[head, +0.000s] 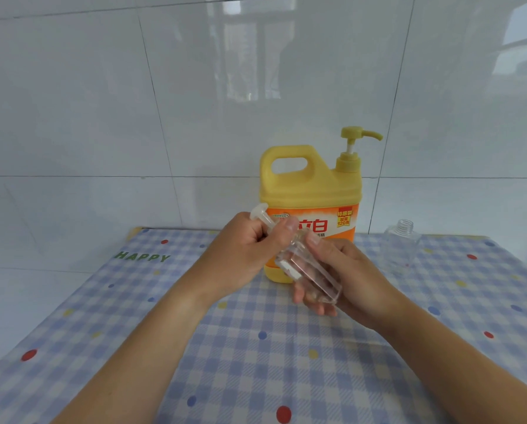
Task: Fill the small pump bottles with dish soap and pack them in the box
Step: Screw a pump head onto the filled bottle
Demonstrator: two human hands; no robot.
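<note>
Clear plastic catches the light at the centre of the view: a small pump bottle is held tilted above the table, its base pointing down and towards the right, its top up and to the left. The right hand cradles the body of the bottle from underneath, its grip closed around it with the thumb pressed on the upper side. The left hand has its grip clamped on the white pump head at the bottle's neck, fingers curled round the collar. The bottle looks empty, though its clear walls make that hard to judge.

Just behind the hands stands a big yellow jug of dish soap, upright, with an orange label and a yellow pump on top whose spout points right. Its lower part is hidden by the hands and the bottle.

Off to the right, near the back edge of the table, a second clear bottle stands upright with its threaded neck open and no pump on it, well apart from the hands.

The table is covered with a blue and white checked cloth dotted with coloured spots, with the word HAPPY printed in green at the left. White glossy wall tiles rise behind.
</note>
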